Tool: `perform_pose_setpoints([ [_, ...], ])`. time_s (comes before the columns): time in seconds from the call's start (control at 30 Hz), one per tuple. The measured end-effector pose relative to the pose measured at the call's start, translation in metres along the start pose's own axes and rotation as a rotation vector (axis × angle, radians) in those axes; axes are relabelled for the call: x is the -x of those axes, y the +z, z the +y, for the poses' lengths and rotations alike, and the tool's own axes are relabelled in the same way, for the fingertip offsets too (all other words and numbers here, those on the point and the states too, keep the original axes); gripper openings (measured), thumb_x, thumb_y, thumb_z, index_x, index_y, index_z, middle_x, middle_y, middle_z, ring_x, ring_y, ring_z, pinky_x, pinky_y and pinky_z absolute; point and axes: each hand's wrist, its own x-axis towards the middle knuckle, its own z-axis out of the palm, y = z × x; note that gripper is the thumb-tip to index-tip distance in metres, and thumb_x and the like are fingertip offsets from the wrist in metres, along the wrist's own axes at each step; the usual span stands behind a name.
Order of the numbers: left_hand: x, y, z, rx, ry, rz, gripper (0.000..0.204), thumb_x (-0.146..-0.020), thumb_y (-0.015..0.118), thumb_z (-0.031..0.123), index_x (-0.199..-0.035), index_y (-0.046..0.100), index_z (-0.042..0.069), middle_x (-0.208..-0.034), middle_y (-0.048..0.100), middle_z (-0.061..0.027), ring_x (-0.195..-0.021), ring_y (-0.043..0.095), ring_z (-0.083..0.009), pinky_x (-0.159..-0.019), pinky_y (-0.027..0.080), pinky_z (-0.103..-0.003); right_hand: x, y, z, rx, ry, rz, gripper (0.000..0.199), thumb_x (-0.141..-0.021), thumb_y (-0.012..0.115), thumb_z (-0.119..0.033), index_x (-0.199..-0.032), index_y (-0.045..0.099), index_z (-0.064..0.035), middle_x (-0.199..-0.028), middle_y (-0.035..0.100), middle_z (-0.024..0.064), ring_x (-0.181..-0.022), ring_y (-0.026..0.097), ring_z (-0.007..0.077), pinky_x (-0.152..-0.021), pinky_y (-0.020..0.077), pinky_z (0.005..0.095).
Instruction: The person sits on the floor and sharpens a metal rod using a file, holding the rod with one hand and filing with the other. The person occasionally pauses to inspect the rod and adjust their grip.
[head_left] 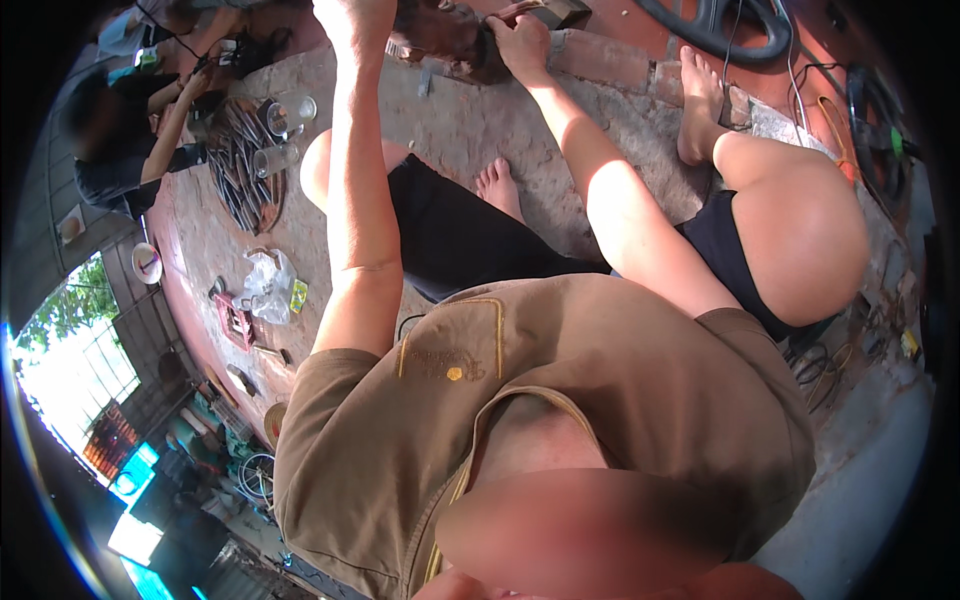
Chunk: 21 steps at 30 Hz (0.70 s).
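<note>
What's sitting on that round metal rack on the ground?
Two clear glasses stand at the right edge of the round rack. A second person's arm covers its far left edge, so whatever lies there is hidden.

Dark brown, rough-surfaced block [450, 35], possibly wood, lying on the concrete floor [470, 120] at the top edge of the view, just beside a row of red bricks [610, 60]. Its upper part is cut off by the frame; its exact shape cannot be told.
</note>
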Motion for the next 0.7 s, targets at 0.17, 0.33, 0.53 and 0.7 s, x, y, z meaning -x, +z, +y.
perform_pose_setpoints([
  [0.17, -0.004, 0.002, 0.018, 0.050, -0.024, -0.019, 0.020, -0.080, 0.056, 0.004, -0.094, 0.068, -0.001, -0.082, 0.069, -0.0163, -0.072, 0.066, -0.0210, -0.069, 0.050, -0.030, 0.028, -0.015, 0.006, -0.111, -0.023, 0.088, 0.022, -0.073, 0.075, -0.025, -0.078, 0.068, -0.0056, -0.073, 0.068, 0.0122, -0.073, 0.066, 0.0322, -0.067, 0.0504, 0.0414],
  [0.33, 0.000, -0.001, 0.021, 0.046, -0.046, -0.054, 0.021, -0.079, 0.055, 0.002, -0.095, 0.068, -0.001, -0.083, 0.070, -0.0147, -0.071, 0.064, -0.0186, -0.068, 0.049, -0.030, 0.026, -0.020, 0.004, -0.086, 0.016, 0.094, 0.028, -0.073, 0.075, -0.030, -0.079, 0.069, -0.0032, -0.075, 0.067, 0.0176, -0.074, 0.066, 0.0352, -0.066, 0.0508, 0.0405],
  [0.53, 0.000, -0.003, 0.023, 0.016, 0.007, -0.051, 0.021, -0.079, 0.054, -0.001, -0.094, 0.068, -0.002, -0.080, 0.069, -0.0143, -0.068, 0.062, -0.0183, -0.065, 0.048, -0.029, -0.021, 0.005, 0.020, 0.123, -0.054, -0.010, 0.036, -0.074, 0.073, -0.035, -0.077, 0.067, 0.0003, -0.076, 0.064, 0.0233, -0.074, 0.064, 0.0388, -0.068, 0.0495, 0.0467],
  [0.7, 0.000, 0.000, 0.024, 0.069, -0.015, -0.037, 0.020, -0.078, 0.053, -0.002, -0.092, 0.068, -0.002, -0.076, 0.068, -0.0142, -0.064, 0.060, -0.0175, -0.062, 0.047, -0.029, -0.025, 0.013, 0.024, 0.085, -0.164, 0.049, 0.032, -0.076, 0.070, -0.031, -0.076, 0.065, -0.0004, -0.073, 0.063, 0.0226, -0.073, 0.063, 0.0406, -0.065, 0.0491, 0.0476],
])
